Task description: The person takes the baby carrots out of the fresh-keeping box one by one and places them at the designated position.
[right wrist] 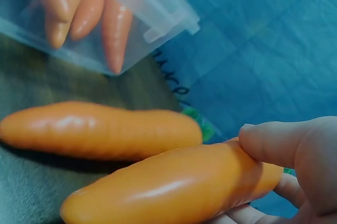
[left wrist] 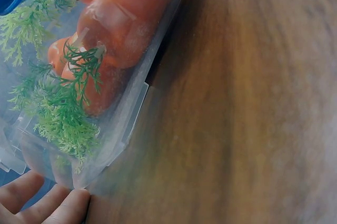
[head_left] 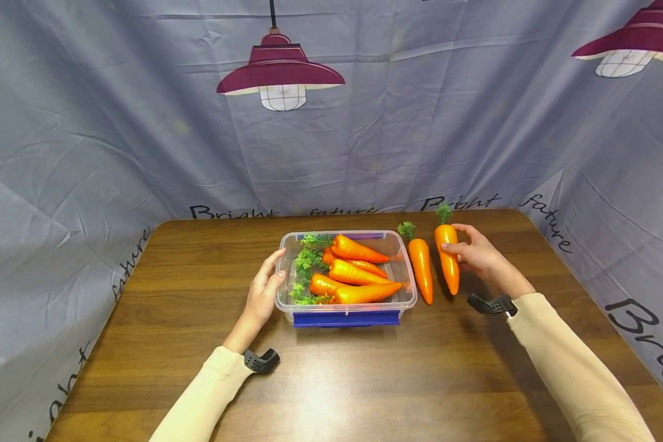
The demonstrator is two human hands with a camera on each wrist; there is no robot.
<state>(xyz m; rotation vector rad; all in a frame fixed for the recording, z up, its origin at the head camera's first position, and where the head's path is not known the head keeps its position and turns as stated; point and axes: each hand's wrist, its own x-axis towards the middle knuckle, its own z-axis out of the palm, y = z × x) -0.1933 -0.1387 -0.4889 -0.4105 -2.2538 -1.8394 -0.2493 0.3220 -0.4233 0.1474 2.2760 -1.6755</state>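
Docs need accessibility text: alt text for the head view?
A person's right hand grips a carrot beside a second carrot on a wood-grain table; the left hand touches a clear container of carrots. Behind hangs a grey-blue curtain printed with lamps.

Grey backdrop cloth (head_left: pixel 320 153) | black lettering "Bright" (head_left: pixel 461 202), "fature" (head_left: pixel 345 211) | repeated along lower edge | right-wrist view: partial "ure" (right wrist: pixel 174 79)

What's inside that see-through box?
At least five orange carrots with leafy green tops lie heaped inside the clear plastic box. Upper carrots partly cover lower ones, so whether more hide underneath can't be seen.
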